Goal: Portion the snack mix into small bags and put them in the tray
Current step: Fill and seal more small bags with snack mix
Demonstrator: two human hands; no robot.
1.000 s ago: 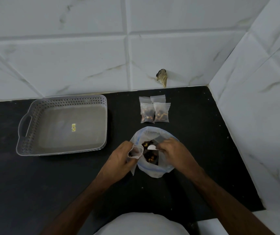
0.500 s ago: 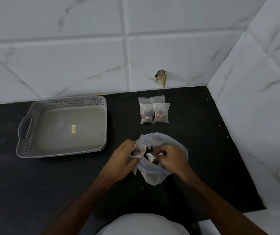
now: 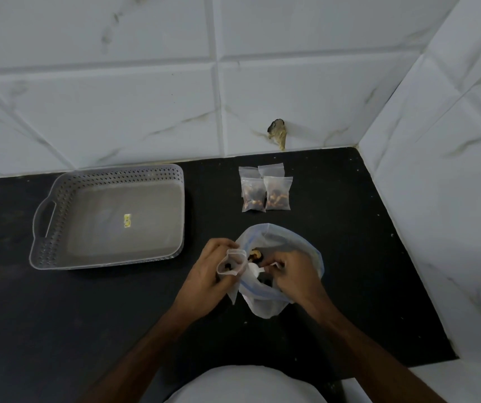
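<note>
A large clear bag of snack mix [image 3: 274, 298] stands open on the black counter. My left hand [image 3: 208, 276] grips a small clear bag [image 3: 232, 261] with its mouth held open, just left of the large bag's rim. My right hand [image 3: 294, 276] is inside the large bag's mouth, pinching a small white scoop [image 3: 255, 270] that points toward the small bag. A grey perforated tray [image 3: 58, 205] sits to the left with only a small yellow sticker on its floor. Two filled small bags [image 3: 265, 194] lie side by side behind the large bag.
White marble-look tiled walls close off the back and the right side of the counter. A dark chipped spot [image 3: 277, 132] marks the back wall above the filled bags. The counter's front edge is near my body.
My right hand dipped deeper into the large bag and brought the white scoop toward the small bag. The large bag's rim shifted a little. My left hand stayed in place.
</note>
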